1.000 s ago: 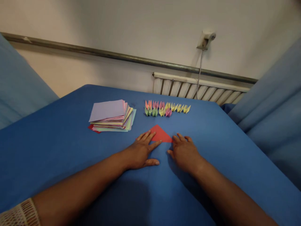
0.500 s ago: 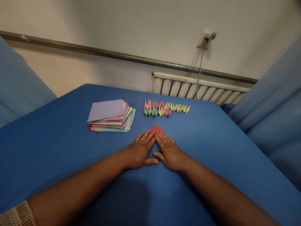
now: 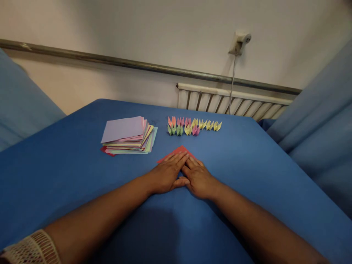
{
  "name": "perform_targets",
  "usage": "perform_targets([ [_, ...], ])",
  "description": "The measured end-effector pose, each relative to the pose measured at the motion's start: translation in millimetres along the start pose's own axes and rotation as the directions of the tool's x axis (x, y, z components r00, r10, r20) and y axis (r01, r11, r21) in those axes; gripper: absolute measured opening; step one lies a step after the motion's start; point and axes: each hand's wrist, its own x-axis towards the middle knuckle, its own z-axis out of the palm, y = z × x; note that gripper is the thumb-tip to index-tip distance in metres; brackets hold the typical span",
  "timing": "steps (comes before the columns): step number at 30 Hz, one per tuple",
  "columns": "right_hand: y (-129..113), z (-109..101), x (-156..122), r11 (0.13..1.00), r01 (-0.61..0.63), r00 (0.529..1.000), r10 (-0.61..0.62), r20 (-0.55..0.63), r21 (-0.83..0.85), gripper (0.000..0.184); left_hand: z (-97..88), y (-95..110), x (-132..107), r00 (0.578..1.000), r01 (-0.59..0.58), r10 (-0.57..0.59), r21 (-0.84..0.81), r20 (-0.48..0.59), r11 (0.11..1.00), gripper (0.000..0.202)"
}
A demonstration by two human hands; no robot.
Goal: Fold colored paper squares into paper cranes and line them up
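A sheet of red origami paper (image 3: pixel 180 149) lies on the blue table, folded to a triangle with its point away from me. My left hand (image 3: pixel 169 172) presses flat on it, fingers stretched toward the right side of the paper. Flat on the right half rests my right hand (image 3: pixel 199 178), its fingers outstretched. The fingertips of both hands meet near the middle, and the left ones seem to lie over the right ones. Most of the paper's lower edge is hidden beneath the hands.
A stack of coloured paper (image 3: pixel 123 130) sits to the left. Several small folded paper cranes (image 3: pixel 188 129) stand in two rows beyond my hands. Behind the blue-covered table (image 3: pixel 68 161) are a metal rail (image 3: pixel 132 64), a radiator (image 3: pixel 209 101) and a wall socket (image 3: pixel 239 44) with a cord.
My left hand has slid to the right across the red paper, uncovering its left corner. The right hand has stayed nearly in place.
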Motion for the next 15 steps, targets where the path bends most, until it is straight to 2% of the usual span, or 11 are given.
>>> perform_targets([
  [4, -1.7, -1.7, 0.2, 1.0, -0.028, 1.0, 0.028, 0.004, 0.01, 0.062, 0.9, -7.3, 10.1, 0.995, 0.096, -0.096, 0.018, -0.001, 0.995, 0.082],
  [7, -2.1, -2.8, 0.2, 0.999, -0.037, 0.999, 0.037, 0.006, 0.001, 0.061, -0.5, -22.7, 20.4, 0.991, 0.135, -0.136, 0.056, 0.016, 0.989, 0.075],
  [10, -1.8, -3.0, 0.4, 0.999, -0.034, 0.999, 0.034, 0.001, -0.011, 0.059, -2.6, -39.7, 26.2, 0.984, 0.18, -0.178, 0.108, -0.032, 0.978, 0.071],
  [13, -1.5, -2.2, 0.6, 0.999, -0.039, 0.999, 0.039, -0.021, -0.013, 0.06, -5.3, -46.4, 18.0, 0.957, 0.281, -0.267, 0.133, -0.115, 0.95, 0.071],
  [15, -1.6, -1.7, 0.4, 0.999, -0.046, 0.999, 0.046, -0.024, -0.012, 0.059, -6.5, -39.9, 3.9, 0.941, 0.32, -0.298, 0.131, -0.162, 0.938, 0.07],
])
